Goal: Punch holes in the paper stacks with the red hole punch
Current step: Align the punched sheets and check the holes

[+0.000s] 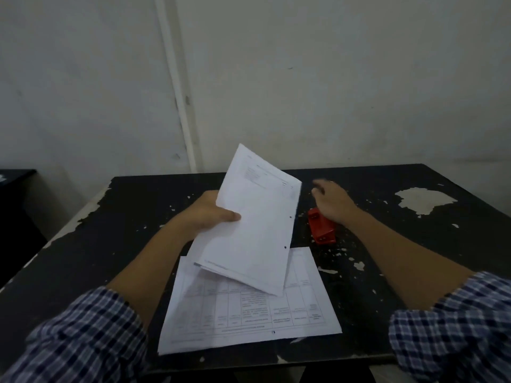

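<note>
Two holes already show in the lifted paper stack [254, 228], gripped by left hand [206, 214]. Right hand [333, 200] hovers loose (blurry) over red hole punch [320, 226]; flat stack [249, 308] probably next.

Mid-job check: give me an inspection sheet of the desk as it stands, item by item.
Surface: black table, paint chipped in many spots.
Job's things: held stack raised, two holes along its right edge; flat stack on the table; red hole punch right of them.
Clutter: nothing seen.
Grips: left hand holds the raised stack; right hand open above the punch, blurred.
Cables: nothing seen.
Surroundings: white wall with a vertical pipe.
</note>
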`<control>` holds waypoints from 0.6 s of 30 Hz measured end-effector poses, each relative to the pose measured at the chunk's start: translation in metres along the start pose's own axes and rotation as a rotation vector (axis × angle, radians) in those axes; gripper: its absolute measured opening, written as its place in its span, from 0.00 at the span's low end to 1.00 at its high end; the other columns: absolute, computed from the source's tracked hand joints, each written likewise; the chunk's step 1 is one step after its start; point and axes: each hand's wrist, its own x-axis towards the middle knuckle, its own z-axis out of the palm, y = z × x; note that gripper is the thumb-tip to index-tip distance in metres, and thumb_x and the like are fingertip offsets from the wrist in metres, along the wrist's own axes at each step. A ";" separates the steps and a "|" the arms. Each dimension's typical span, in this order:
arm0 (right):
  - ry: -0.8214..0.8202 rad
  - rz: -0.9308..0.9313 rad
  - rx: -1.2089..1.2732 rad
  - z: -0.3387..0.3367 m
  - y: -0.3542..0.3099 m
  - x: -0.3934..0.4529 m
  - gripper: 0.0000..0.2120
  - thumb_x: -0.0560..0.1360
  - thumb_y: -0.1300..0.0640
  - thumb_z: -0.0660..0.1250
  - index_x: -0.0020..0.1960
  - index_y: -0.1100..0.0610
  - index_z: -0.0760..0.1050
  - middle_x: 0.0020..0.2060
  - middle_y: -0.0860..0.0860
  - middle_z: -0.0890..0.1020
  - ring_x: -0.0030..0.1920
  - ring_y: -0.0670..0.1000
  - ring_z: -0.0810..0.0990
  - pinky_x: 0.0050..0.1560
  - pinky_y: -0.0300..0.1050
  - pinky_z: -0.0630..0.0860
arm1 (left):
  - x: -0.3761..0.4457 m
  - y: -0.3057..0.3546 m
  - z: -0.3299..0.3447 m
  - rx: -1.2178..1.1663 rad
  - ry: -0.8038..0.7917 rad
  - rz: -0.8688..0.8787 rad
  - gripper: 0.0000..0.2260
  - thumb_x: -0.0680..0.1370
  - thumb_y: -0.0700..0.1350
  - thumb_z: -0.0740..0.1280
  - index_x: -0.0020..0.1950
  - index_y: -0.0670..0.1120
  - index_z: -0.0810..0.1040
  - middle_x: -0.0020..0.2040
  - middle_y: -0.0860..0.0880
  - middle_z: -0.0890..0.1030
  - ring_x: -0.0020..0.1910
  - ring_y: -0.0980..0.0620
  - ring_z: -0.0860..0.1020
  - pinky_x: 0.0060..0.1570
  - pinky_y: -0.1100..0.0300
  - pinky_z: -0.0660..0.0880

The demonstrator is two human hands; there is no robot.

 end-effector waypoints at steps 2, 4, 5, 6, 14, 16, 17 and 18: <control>0.041 -0.076 0.218 -0.008 -0.018 -0.004 0.24 0.85 0.56 0.60 0.80 0.54 0.66 0.75 0.54 0.72 0.68 0.51 0.75 0.63 0.44 0.69 | -0.003 0.007 -0.007 0.127 -0.055 0.039 0.21 0.75 0.44 0.77 0.67 0.52 0.79 0.59 0.53 0.84 0.56 0.49 0.83 0.49 0.55 0.80; -0.001 -0.126 0.352 -0.019 -0.035 -0.011 0.24 0.82 0.57 0.64 0.78 0.53 0.69 0.71 0.49 0.76 0.64 0.46 0.77 0.63 0.44 0.69 | -0.006 0.016 -0.013 0.263 -0.118 0.062 0.24 0.74 0.48 0.79 0.68 0.55 0.78 0.60 0.53 0.83 0.57 0.49 0.82 0.54 0.51 0.80; -0.040 -0.140 0.378 -0.024 -0.041 -0.014 0.24 0.80 0.56 0.67 0.76 0.52 0.72 0.68 0.46 0.78 0.61 0.44 0.77 0.63 0.46 0.70 | -0.007 0.021 -0.016 0.320 -0.145 0.062 0.25 0.72 0.50 0.79 0.68 0.56 0.78 0.60 0.54 0.83 0.56 0.50 0.82 0.56 0.49 0.80; -0.084 -0.144 0.390 -0.028 -0.045 -0.016 0.23 0.79 0.54 0.68 0.73 0.50 0.75 0.65 0.44 0.80 0.59 0.43 0.78 0.63 0.48 0.72 | -0.008 0.026 -0.019 0.372 -0.169 0.059 0.25 0.71 0.52 0.80 0.67 0.57 0.79 0.60 0.55 0.84 0.56 0.50 0.83 0.58 0.48 0.80; -0.403 0.015 0.634 -0.025 -0.032 -0.065 0.13 0.78 0.61 0.73 0.62 0.54 0.83 0.54 0.50 0.88 0.52 0.54 0.89 0.48 0.53 0.85 | -0.012 0.057 -0.023 0.692 -0.316 0.019 0.22 0.71 0.48 0.81 0.64 0.54 0.81 0.57 0.54 0.85 0.56 0.50 0.83 0.58 0.52 0.79; -0.381 0.093 0.699 -0.013 -0.022 -0.082 0.13 0.78 0.62 0.73 0.62 0.55 0.82 0.54 0.51 0.89 0.51 0.54 0.89 0.48 0.55 0.86 | -0.006 0.062 -0.014 0.816 -0.335 0.006 0.24 0.71 0.48 0.81 0.65 0.52 0.81 0.58 0.53 0.83 0.57 0.49 0.81 0.61 0.50 0.78; -0.362 0.134 0.726 -0.007 -0.016 -0.090 0.14 0.78 0.62 0.72 0.63 0.55 0.82 0.54 0.52 0.88 0.51 0.55 0.89 0.49 0.57 0.86 | -0.003 0.063 -0.009 0.856 -0.349 -0.005 0.24 0.71 0.48 0.81 0.66 0.52 0.80 0.58 0.53 0.83 0.57 0.48 0.81 0.62 0.50 0.78; -0.349 0.171 0.756 -0.001 -0.011 -0.097 0.14 0.78 0.63 0.72 0.63 0.55 0.82 0.54 0.52 0.88 0.51 0.56 0.89 0.51 0.59 0.86 | -0.001 0.065 -0.005 0.885 -0.362 -0.016 0.24 0.70 0.48 0.81 0.65 0.52 0.81 0.57 0.53 0.83 0.57 0.48 0.81 0.62 0.49 0.78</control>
